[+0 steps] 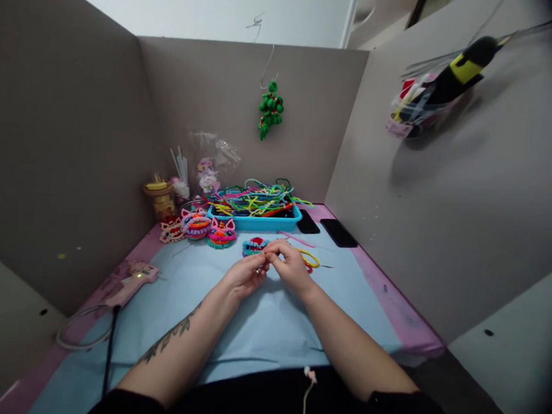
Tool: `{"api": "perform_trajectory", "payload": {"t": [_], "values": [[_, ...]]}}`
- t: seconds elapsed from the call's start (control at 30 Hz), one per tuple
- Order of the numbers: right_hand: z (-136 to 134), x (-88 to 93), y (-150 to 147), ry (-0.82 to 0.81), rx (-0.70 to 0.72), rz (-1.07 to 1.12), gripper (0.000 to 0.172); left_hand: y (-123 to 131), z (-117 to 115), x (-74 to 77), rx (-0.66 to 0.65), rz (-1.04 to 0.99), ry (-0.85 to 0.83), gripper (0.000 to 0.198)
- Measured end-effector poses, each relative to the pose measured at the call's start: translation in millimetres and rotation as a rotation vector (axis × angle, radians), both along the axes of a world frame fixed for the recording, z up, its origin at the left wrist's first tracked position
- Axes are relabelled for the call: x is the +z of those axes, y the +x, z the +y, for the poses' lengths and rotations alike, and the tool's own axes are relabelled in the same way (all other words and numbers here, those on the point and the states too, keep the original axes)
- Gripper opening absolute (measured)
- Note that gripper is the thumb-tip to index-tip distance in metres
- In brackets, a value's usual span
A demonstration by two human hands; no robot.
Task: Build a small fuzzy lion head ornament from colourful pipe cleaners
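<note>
Here's our left hand (246,275), fingers curled; just past its fingertips lies the turquoise fuzzy piece (253,247), longer crosswise; our right hand (291,270) meets the left, fingertips together, grasp hidden, we can't tell; beyond it, a yellow loop (314,257).

Picturing the view as a clock: there's a bunch of green dangly bits (271,107) with dabs of red hanging on the back panel at 12. A clear holder (399,127) on the right wall sits at 2, with a chunky black-and-yellow tool (466,69) sticking out. Two dark phones (339,233) lie around 3. Over at 9, a tan-lidded jar (159,200), then crinkly clear plastic (226,155) at 10.
</note>
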State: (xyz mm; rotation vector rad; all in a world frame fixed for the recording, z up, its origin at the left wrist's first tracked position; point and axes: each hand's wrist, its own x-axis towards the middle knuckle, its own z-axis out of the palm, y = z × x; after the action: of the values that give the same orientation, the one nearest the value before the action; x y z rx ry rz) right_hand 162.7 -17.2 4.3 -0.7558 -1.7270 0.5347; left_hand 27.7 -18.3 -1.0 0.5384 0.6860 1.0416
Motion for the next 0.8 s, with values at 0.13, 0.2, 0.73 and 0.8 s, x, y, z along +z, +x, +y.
{"api": "perform_trajectory", "payload": {"t": [0.13,0.2,0.73,0.8], "values": [[1.3,-6.0,-5.3,0.042,-0.045,0.023,0.012,2.9,0.5,1.6,0.116,0.007,-0.019,0.005],[2.0,-9.1,-7.5,0.066,-0.047,0.003,0.015,2.2,0.5,2.6,0.163,0.028,0.007,0.004],[-9.6,-4.9,-6.1,0.075,-0.159,0.053,0.036,-49.4,-27.7,81.3,0.577,0.192,0.293,0.017],[-11.9,-1.9,-4.9,0.067,-0.15,0.065,0.032,-83.5,-43.8,108.6,0.693,0.293,0.416,0.018]]}}
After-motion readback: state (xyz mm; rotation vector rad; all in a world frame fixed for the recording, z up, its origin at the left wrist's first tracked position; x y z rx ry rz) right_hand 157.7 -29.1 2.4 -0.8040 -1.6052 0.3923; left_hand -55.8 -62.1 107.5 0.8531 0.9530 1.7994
